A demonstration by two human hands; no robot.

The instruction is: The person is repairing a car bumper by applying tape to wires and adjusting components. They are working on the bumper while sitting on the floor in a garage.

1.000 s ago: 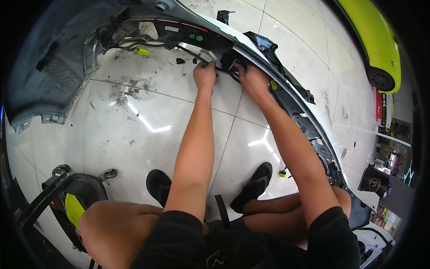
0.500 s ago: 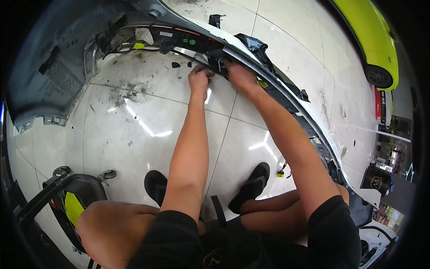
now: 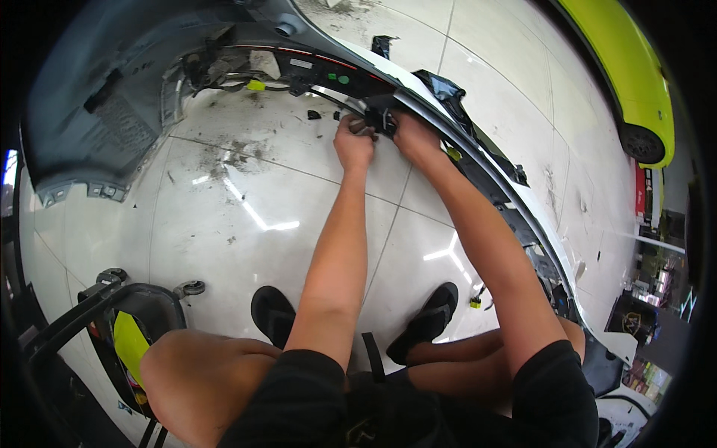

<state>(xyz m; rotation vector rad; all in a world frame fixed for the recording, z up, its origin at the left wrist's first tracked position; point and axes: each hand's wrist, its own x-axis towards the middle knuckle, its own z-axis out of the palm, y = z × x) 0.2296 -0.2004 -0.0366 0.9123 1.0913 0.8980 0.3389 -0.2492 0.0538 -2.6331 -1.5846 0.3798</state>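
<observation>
A large car bumper (image 3: 541,231) curves around in front of me, its hollow inner side toward me and its pale outer skin facing away. My left hand (image 3: 355,145) is closed beside a black plastic part (image 3: 381,118) on the bumper's inner side; what its fingers pinch is too small to tell. From the left, a thin black cable (image 3: 332,98) runs toward those fingers. My right hand (image 3: 417,140) reaches in against the same black part, with its fingers curled and mostly hidden behind it.
Small black fragments (image 3: 314,115) and dirt lie on the tiled floor (image 3: 284,187). A wheeled black seat (image 3: 142,295) stands at my lower left. Yellow-green connectors (image 3: 256,85) hang on the bumper. A yellow-green car (image 3: 627,82) is parked at the far right.
The whole view has shifted slightly, so the scene sits a little farther right and lower. My left hand has turned slightly and come closer to the black part; my right hand stays there.
</observation>
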